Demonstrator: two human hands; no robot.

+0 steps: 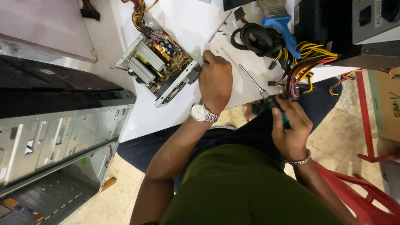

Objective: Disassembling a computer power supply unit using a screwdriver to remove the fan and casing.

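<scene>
Empty computer case (54, 150) lies on its side at left, steel panels bare. Opened power supply unit (156, 66) sits on white table (183, 25) — cover off, heat sinks and capacitors exposed, cable bundle (306, 62) trailing right. Left hand (215, 81) fisted, knuckles against unit's near corner, bracing it. Right hand (291, 129) wrapped tight round green-handled screwdriver (264, 98), tip pointing toward unit. Looks like mid-disassembly — next move calls for seating tip squarely in screw, unit held steady.
</scene>
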